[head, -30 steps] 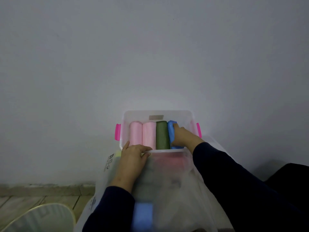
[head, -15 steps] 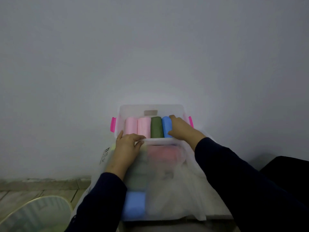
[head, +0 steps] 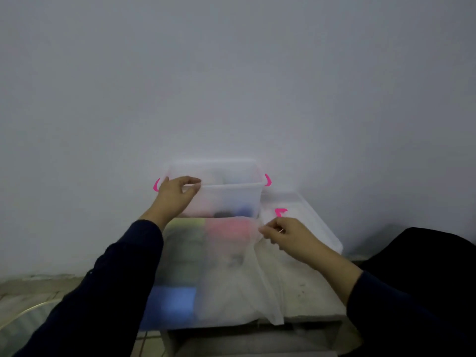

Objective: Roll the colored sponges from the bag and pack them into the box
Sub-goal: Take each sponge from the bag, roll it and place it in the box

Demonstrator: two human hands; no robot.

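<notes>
Head view: left hand [head: 176,195] gripping box [head: 231,199].

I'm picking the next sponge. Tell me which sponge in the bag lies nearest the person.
The blue sponge, low in the bag. The pink sponge and the yellow-green sponge lie farther off, up by the box.

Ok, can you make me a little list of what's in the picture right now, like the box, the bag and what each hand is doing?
box: clear plastic box with pink side clips, blurry, rolled sponges dimly seen through its wall
left hand: left hand grips the box's near rim at its left corner
right hand: right hand pinches the bag's edge
bag: thin see-through plastic bag in front of the box
in the bag: flat blue sponge, pink sponge, yellow-green sponge
beside the box: clear lid with a pink clip
</notes>
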